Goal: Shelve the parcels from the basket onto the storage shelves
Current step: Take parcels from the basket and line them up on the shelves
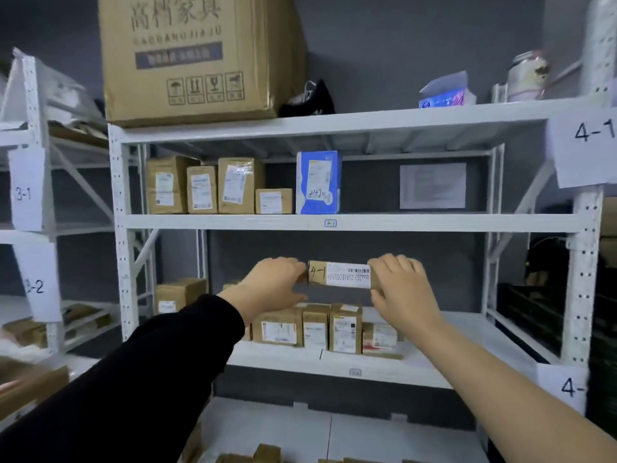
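Head view.

- A small brown parcel is held lengthwise between both hands. It is in the air, in front of the bay between the middle shelf and the lower shelf of the white rack.
- The left hand, in a black sleeve, is clasped on the parcel's left end, with its fingers curled over the top.
- The right hand, bare-armed, is clasped on the right end, with its fingers curled likewise.
- "4-1" is handwritten on the parcel's face, beside a white barcode label.
- Neither shelf is touched by the parcel. It is seen above a row of brown boxes standing near the front edge of the lower shelf.
- On the middle shelf, brown cartons and a blue package are stood toward the left end.
- A large carton is set at the left end of the top shelf.
- A paper sign marked "4-1" is fixed at the right post.
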